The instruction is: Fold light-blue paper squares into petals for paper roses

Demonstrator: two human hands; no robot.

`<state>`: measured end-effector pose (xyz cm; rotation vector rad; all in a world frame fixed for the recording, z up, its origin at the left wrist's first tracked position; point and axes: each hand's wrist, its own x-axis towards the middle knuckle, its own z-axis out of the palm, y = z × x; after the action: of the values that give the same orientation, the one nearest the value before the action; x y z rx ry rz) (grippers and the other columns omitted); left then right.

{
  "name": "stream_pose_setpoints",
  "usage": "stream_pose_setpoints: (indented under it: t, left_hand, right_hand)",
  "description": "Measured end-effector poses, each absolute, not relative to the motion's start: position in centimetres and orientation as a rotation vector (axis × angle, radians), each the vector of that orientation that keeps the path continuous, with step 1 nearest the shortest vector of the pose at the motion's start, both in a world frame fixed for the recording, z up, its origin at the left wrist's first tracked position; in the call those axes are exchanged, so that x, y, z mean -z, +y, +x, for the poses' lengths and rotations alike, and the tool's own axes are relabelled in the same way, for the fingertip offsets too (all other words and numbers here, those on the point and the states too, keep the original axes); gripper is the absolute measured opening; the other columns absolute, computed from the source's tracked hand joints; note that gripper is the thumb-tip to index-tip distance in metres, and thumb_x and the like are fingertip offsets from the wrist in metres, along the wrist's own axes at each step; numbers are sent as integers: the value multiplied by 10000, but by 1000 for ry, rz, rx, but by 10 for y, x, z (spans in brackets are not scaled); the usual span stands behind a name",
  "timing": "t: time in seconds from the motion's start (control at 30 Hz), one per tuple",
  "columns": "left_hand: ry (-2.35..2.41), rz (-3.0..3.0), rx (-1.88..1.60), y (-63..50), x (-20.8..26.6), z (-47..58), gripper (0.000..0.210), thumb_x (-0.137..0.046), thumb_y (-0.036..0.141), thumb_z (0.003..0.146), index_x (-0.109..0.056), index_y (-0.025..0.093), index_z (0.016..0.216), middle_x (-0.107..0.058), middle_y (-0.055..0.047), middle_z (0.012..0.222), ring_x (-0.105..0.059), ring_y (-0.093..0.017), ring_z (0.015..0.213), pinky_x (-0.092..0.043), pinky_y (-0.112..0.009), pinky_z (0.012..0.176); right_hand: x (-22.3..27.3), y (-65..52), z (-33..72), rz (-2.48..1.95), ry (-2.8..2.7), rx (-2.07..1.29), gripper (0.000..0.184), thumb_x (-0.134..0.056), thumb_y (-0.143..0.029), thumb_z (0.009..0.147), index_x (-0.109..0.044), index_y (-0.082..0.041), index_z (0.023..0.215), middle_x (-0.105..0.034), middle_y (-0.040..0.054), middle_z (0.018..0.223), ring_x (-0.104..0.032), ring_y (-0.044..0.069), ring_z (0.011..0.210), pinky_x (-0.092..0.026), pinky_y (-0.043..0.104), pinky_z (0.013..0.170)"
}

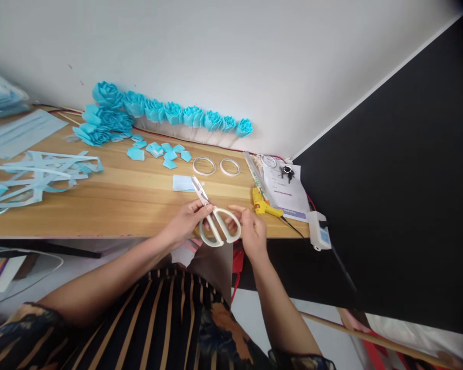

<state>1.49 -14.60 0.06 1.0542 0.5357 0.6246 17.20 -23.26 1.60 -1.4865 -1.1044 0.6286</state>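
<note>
My left hand pinches a pair of scissors near the pivot, with the blades pointing away from me, close together. The two white handle loops hang over the table's front edge. At the right loop is my right hand, its fingers curled beside the handle; whether it grips the loop is unclear. Just beyond the blade tips lies a folded light-blue piece of mask-like fabric. Two rolls of narrow tape rest farther back, near several cut blue pieces.
Blue handmade flowers on sticks lean along the wall. Cut strips and a flat pleated sheet lie on the left. A yellow glue gun, a printed paper and keys are on the right. A white box sits at the corner.
</note>
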Motion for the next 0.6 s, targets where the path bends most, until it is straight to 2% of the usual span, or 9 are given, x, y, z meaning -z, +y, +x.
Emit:
stream_pose_setpoints:
  t: [0.07, 0.13, 0.23, 0.4, 0.5, 0.6]
  left_hand:
    - [482, 1090, -543, -148, -2, 8, 361, -681, 480, 797, -596, 152, 920, -529, 45, 620, -468, -85, 513, -402, -229, 524]
    - [434, 1136, -474, -149, -1, 1, 372, -682, 480, 795, -602, 149, 944, -510, 53, 603, -424, -69, 475, -357, -214, 485]
    - [382, 1203, -428, -152, -1, -6, 378, -660, 495, 809, -609, 141, 930, -478, 58, 593, -365, -53, 451, -313, -199, 458]
    - [400, 1245, -385, -156, -2, -13, 354, -647, 488, 823, -600, 147, 903, -513, 32, 667, -408, -60, 492, -339, -195, 472]
    - [400, 1255, -370, -159, -3, -16, 345, -643, 492, 819, -589, 155, 866, -496, 31, 647, -418, -70, 492, -329, -198, 463]
    - [406, 1243, -347, -162, -4, -19, 348, -644, 503, 808, -568, 165, 843, -461, 44, 613, -390, -68, 467, -310, -203, 453]
  right_hand:
    - [-22, -223, 174, -1411, -1024, -760, 460, -467, -569, 919, -727, -191, 953, -679, 45, 738, -586, 137, 597, -465, 270, 535]
    - [-27, -213, 173, -1375, -1040, -885, 399, -598, -544, 851, -730, -180, 948, -679, 46, 792, -587, 127, 648, -455, 241, 531]
    - [-31, -203, 166, -1290, -1071, -998, 348, -660, -502, 813, -733, -192, 953, -672, 31, 819, -581, 115, 674, -455, 225, 535]
    - [-34, -203, 151, -1217, -1046, -989, 293, -681, -457, 799, -727, -189, 907, -659, 12, 754, -560, 100, 622, -433, 215, 501]
    - [-33, -205, 145, -1271, -1081, -955, 270, -703, -432, 769, -714, -179, 865, -632, -11, 662, -522, 89, 548, -426, 221, 492]
    - [-32, -207, 140, -1322, -1125, -856, 238, -657, -407, 799, -692, -173, 827, -624, -15, 629, -517, 89, 524, -421, 222, 488]
